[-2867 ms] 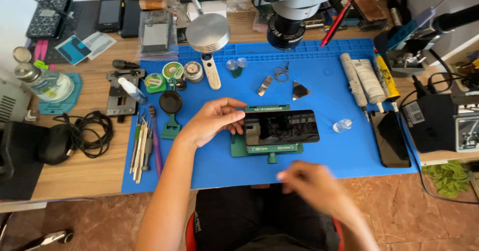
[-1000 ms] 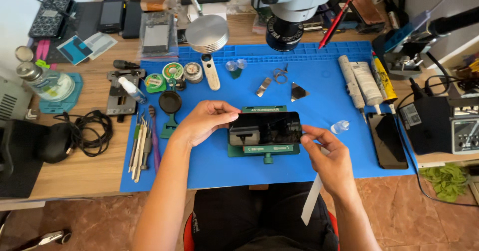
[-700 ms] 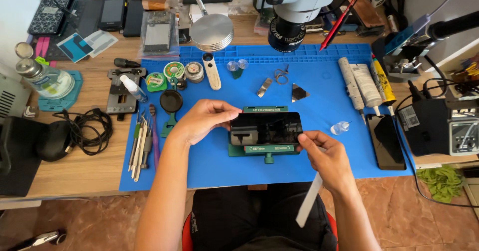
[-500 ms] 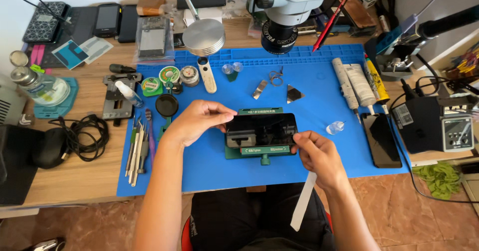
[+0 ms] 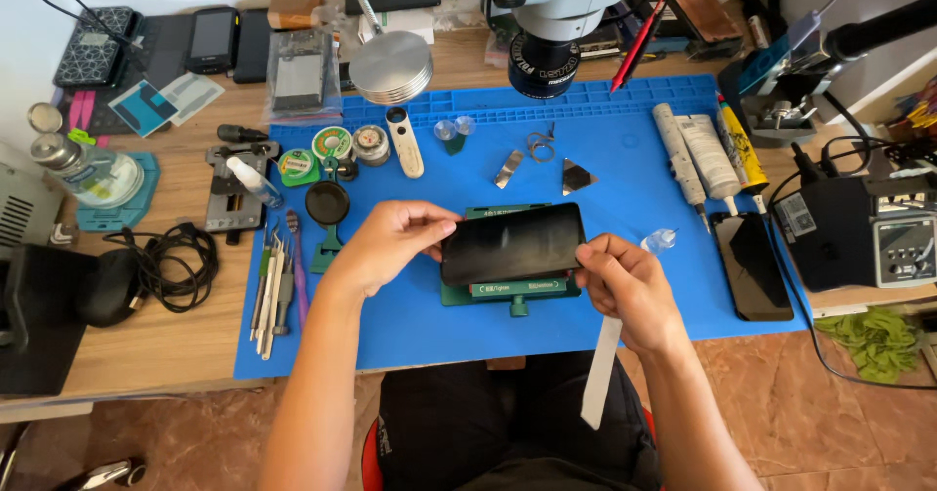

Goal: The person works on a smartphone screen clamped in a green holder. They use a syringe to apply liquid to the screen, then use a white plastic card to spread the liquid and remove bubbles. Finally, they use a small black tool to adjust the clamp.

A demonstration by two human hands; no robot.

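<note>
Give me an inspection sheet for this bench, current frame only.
Surface: blue mat on a wooden desk.
Job's things: black phone over a green fixture; white strip hanging from the right hand.
Clutter: tweezers, glue tubes, spare phone, small tins.
Grippers: left hand and right hand each grip a phone end.
Cables: black coil at left.
Surroundings: microscope, soldering station, tiled floor.

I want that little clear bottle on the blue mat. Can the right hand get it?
Probably yes. The small clear bottle lies uncovered just beyond the right hand, though its fingers now pinch a white strip.
</note>
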